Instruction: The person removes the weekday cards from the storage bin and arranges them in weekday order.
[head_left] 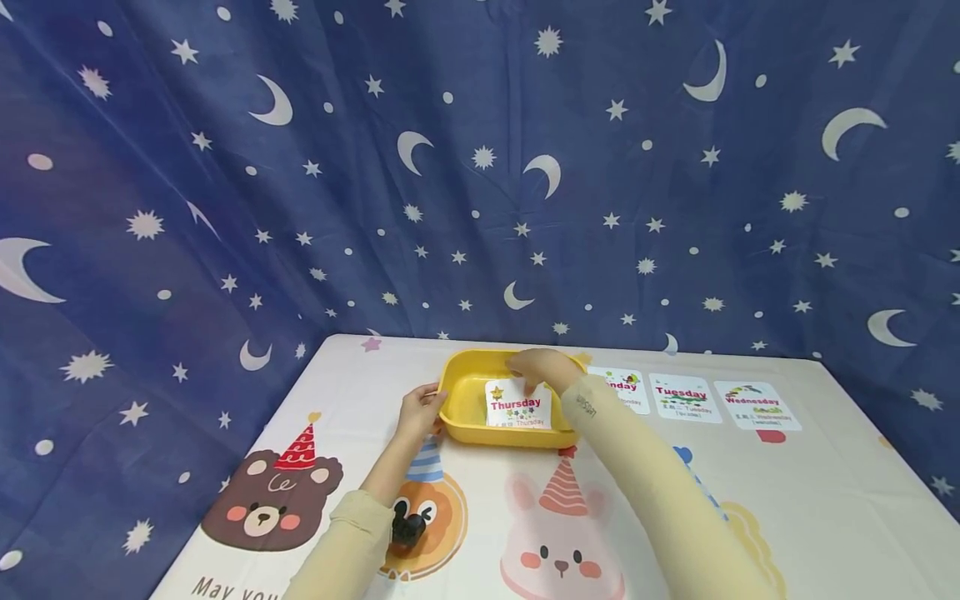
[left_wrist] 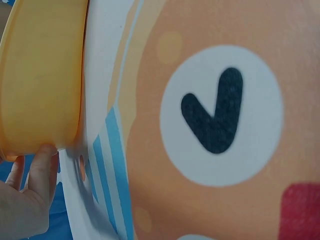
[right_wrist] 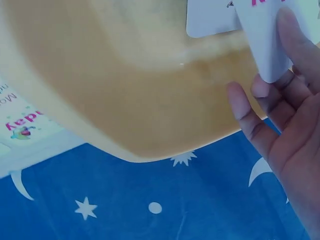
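Note:
A yellow plastic basin (head_left: 487, 436) stands near the back edge of the table. At its left end my left hand (head_left: 420, 411) holds the basin, thumb and fingertips against the wall and rim. My right hand (head_left: 542, 367) reaches into it and pinches a white card (head_left: 517, 412) printed "Thursday". In the right wrist view the thumb lies on the face of this card (right_wrist: 267, 45), with fingers behind its edge. Another white card (right_wrist: 210, 20) lies lower in the basin, partly hidden by the held one.
Right of the basin lie a "Monday" card (head_left: 628, 393), partly hidden by my right arm, a "Tuesday" card (head_left: 684, 398) and a "Wednesday" card (head_left: 757, 406), in a row. A cartoon-print cloth (head_left: 847, 517) covers the table. A blue star-and-moon curtain (head_left: 480, 208) hangs behind.

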